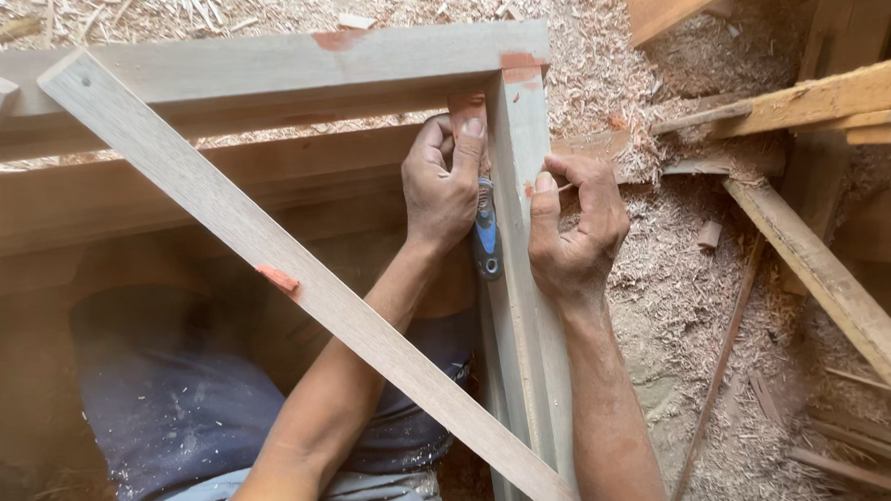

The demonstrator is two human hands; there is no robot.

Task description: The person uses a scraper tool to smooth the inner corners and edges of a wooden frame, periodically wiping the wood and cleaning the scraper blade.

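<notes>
Head view, looking down over the person's forearms. The left hand [443, 185] is curled shut around a tool with a blue and grey handle [484, 237], thumb stretched up along the inner corner of a pale wooden frame [273, 68]; the handle's lower end juts out below the palm, against the inner face of the frame's upright rail [523, 314]. The right hand [577, 226] lies just beside the left, on the other side of that rail, fingers pinched together on a thin pale pencil-like stick [566, 188] whose tip meets the rail's top face; what the stick is exactly cannot be told. Above both hands the rail joins the frame's top rail, and the joint carries patches of reddish filler [521, 63]. A long diagonal brace [265, 248] runs from far left of the left hand down across both forearms, bearing a small reddish patch [277, 278] well to the left of the left wrist. No packages, labels, signs or containers are in view. Right of the right hand, loose timber lengths [834, 288] lie across a floor of sawdust and shavings [674, 291]. Below the left forearm, blue dust-flecked trousers [188, 410].
</notes>
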